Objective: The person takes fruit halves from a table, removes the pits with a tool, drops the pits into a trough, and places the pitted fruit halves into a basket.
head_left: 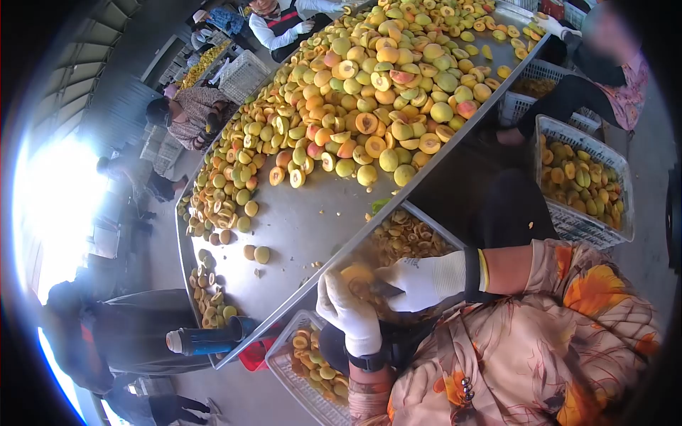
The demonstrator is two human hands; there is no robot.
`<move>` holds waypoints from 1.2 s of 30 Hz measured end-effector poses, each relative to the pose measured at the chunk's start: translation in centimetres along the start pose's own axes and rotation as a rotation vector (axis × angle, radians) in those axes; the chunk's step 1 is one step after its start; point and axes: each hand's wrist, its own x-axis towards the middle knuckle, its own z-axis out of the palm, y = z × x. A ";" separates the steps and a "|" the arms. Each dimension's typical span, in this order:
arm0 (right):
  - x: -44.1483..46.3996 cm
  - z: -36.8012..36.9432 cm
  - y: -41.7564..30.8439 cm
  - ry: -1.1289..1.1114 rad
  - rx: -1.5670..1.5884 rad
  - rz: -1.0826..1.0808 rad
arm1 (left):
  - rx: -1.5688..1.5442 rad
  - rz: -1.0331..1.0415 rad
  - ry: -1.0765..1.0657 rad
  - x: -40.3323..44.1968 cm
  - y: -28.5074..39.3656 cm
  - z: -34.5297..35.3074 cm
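Note:
Near the lower middle, my left hand [349, 312], in a white glove with a dark band at the wrist, is closed round a halved yellow fruit [357, 274]. My right hand [415, 284], also white-gloved, is closed right beside it on a small dark tool [383, 287] whose end touches the fruit; its exact shape is blurred. Under both hands stands a crate of brownish fruit pieces [410, 238]. Beyond them, a metal table [320, 213] bears a large heap of whole and halved yellow-green fruit [398, 78].
Fruit-filled crates stand at the lower left [284, 348] and at the right [586, 213]. A blue bottle [206, 339] lies by the table's near left corner. Co-workers are around the table, one at the top [284, 28] and one at the upper right [604, 78].

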 end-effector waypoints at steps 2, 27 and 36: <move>0.1 0.5 1.5 0.019 0.065 -0.029 | 0.057 0.028 0.026 0.1 -0.2 0.3; 1.4 -3.4 -5.6 -0.255 -0.460 0.292 | 0.061 0.218 -0.050 0.5 -2.3 -0.6; 1.3 -3.2 -4.6 -0.118 -0.671 0.139 | -0.116 0.015 -0.203 1.4 -0.8 -1.7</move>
